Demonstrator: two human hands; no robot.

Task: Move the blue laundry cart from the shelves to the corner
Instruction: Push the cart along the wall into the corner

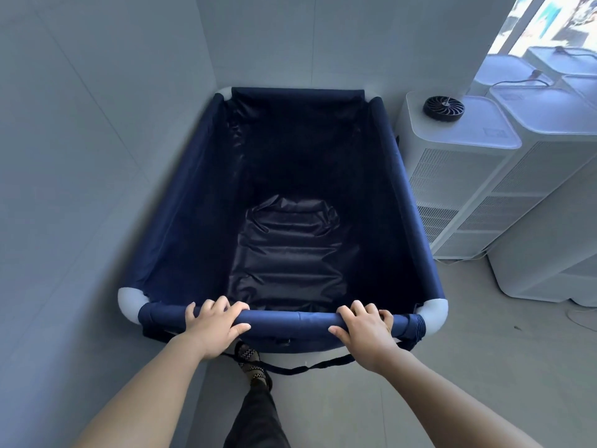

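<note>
Blue laundry cart stands in the wall corner, placement judged essentially complete; left hand and right hand fingers clamped on its near rail, release outstanding

Navy blue laundry cart with white corner pieces, black small fan, checkered shoe.

Cart of slightly glossy navy cloth, matt white plastic corners.
</note>
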